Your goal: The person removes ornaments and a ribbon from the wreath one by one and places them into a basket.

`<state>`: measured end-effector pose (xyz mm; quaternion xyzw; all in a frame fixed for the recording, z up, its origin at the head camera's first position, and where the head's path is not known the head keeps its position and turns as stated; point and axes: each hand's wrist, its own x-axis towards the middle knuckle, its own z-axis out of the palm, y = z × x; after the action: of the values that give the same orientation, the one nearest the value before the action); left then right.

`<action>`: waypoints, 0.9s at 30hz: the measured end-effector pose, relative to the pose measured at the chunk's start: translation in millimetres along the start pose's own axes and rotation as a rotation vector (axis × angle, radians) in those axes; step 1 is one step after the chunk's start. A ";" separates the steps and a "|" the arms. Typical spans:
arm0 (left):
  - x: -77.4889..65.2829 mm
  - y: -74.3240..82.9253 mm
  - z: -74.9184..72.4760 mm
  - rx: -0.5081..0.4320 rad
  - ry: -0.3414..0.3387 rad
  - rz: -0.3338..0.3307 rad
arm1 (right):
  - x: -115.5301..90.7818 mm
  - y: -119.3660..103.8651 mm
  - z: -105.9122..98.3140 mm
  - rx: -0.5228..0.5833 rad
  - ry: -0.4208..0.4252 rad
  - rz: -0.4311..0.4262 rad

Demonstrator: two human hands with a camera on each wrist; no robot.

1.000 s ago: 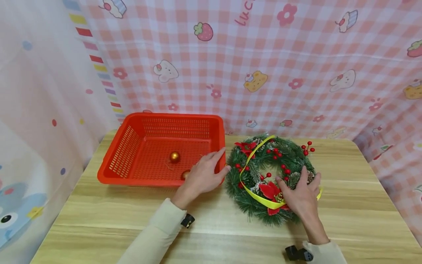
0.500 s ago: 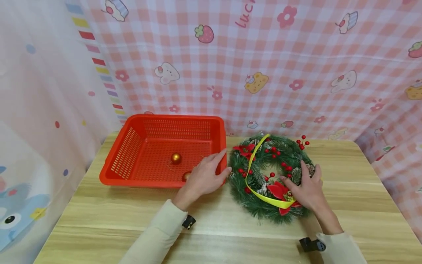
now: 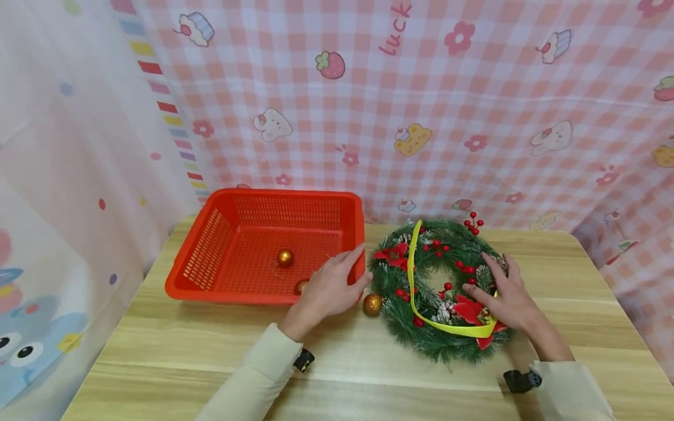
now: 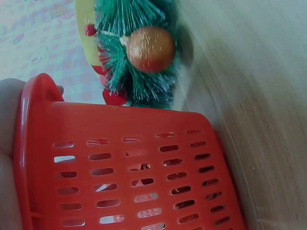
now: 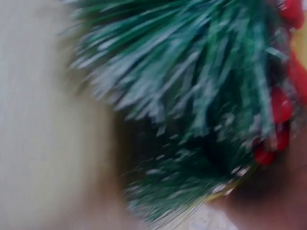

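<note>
A green wreath (image 3: 402, 333) with red berries, poinsettias, pine cones and a yellow ribbon (image 3: 413, 275) lies on the table. My right hand (image 3: 502, 301) grips its right side, thumb toward the central hole and fingers over the outer edge. My left hand (image 3: 332, 286) holds the right rim of a red plastic basket (image 3: 263, 295), its thumb outside the rim. Between basket and wreath sits a glittery gold ball (image 3: 372, 304), seen against the needles in the left wrist view. Inside the basket are a shiny gold ball (image 3: 285, 258) and another gold ball (image 3: 301, 286), partly hidden by my left hand.
The wooden table (image 3: 368, 374) holds everything, and a pink checked curtain (image 3: 421, 105) hangs along its back edge. A white patterned curtain (image 3: 68, 146) is at the left. The right wrist view is blurred.
The wreath has turned counterclockwise and shifted right under my right hand. The glittery gold ball beside it has come into sight. My left hand stays at the basket rim; the head view has shifted slightly.
</note>
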<state>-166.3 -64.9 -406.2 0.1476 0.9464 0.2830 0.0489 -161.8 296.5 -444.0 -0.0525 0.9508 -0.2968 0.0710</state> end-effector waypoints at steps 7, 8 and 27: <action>-0.3 -0.5 1.1 -0.005 0.012 -0.004 | -9.6 -8.1 -3.9 -0.010 0.095 -0.009; -0.2 -0.4 1.2 -0.006 0.012 -0.005 | -13.4 -13.1 -4.5 -0.001 0.132 0.009; 1.7 -1.4 2.5 0.005 0.002 0.008 | -10.6 -50.9 17.2 0.125 0.195 0.391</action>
<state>-167.9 -64.1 -409.1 0.1510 0.9467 0.2809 0.0462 -145.6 246.7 -427.8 0.1662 0.9251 -0.3393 0.0381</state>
